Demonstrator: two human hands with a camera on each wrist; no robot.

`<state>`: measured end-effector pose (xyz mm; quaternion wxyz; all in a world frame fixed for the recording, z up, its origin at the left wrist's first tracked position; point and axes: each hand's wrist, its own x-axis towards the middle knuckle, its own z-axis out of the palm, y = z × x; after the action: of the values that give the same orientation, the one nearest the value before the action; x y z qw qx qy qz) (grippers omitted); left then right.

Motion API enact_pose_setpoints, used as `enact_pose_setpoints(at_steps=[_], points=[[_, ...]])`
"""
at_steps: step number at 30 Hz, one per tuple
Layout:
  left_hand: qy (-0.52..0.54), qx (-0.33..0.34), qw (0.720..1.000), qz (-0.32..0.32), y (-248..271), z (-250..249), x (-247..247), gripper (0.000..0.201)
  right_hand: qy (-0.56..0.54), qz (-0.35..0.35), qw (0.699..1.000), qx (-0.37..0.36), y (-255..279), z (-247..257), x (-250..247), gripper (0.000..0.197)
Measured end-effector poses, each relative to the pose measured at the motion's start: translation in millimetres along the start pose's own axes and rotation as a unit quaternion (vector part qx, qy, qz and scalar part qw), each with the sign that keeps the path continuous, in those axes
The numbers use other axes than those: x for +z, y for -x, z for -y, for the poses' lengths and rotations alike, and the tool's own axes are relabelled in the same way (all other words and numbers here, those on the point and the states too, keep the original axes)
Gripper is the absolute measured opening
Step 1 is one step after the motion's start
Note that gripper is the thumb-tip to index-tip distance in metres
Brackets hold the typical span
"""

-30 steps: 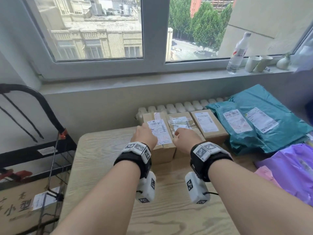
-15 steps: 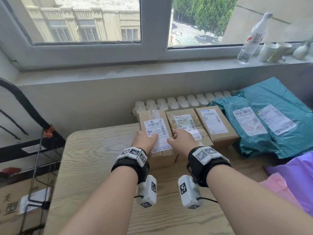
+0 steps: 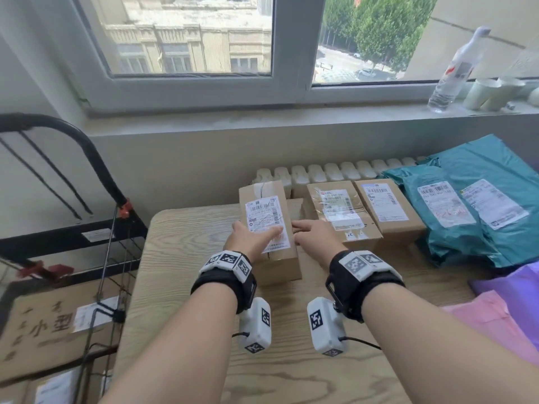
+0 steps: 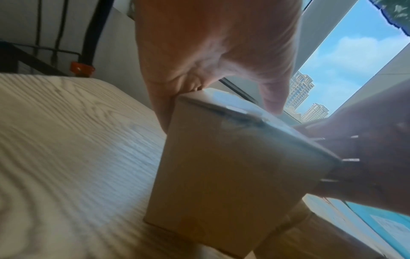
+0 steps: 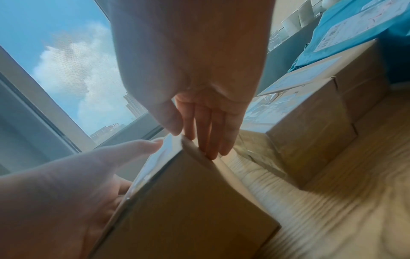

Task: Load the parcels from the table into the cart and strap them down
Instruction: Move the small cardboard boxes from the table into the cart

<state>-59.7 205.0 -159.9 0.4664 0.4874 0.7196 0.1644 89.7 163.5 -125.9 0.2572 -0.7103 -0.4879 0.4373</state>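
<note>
A long cardboard parcel (image 3: 268, 217) with a white label stands apart from the row of boxes on the wooden table (image 3: 186, 258). My left hand (image 3: 255, 237) grips its near left corner, thumb on top, fingers down the left side. My right hand (image 3: 306, 231) lays straight fingers (image 5: 210, 140) flat against the parcel's right side, thumb at the top edge. The parcel (image 4: 233, 175) looks tilted between both hands. The black cart (image 3: 87, 158) stands left of the table and holds a large brown box (image 3: 43, 325).
Two more cardboard boxes (image 3: 338, 211) (image 3: 385, 205) lie to the right, then teal mailer bags (image 3: 472, 211), a purple bag (image 3: 513, 290) and a pink one (image 3: 490, 322). A radiator (image 3: 335, 172) runs behind. A bottle (image 3: 455, 71) and cups (image 3: 493, 91) stand on the sill.
The left parcel has come away from the other boxes, toward the left and nearer me. My right hand has shifted from the middle box to the parcel's right side.
</note>
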Motion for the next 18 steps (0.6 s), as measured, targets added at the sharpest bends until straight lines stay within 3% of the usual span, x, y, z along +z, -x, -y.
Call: enact_pose_setpoints(at_steps=[6, 10, 14, 18], points=[[-0.014, 0.029, 0.998, -0.06, 55.9, 32.6, -15.3, 0.134, -0.024, 0.012, 0.999, -0.028, 53.7, 0.2, 19.6, 0.058], [-0.023, 0.039, 0.996, -0.073, 98.6, 59.2, -26.3, 0.135, -0.049, 0.014, 0.998, -0.039, 93.0, -2.8, 38.5, 0.055], [0.001, 0.049, 0.993, -0.104, 131.8, 92.0, -40.8, 0.134, -0.034, -0.02, 0.998, -0.054, 124.6, -3.2, 65.8, 0.026], [0.003, 0.04, 0.985, -0.168, 150.2, 122.2, -61.0, 0.109, -0.04, -0.003, 0.997, -0.059, 146.4, -1.3, 99.2, 0.048]])
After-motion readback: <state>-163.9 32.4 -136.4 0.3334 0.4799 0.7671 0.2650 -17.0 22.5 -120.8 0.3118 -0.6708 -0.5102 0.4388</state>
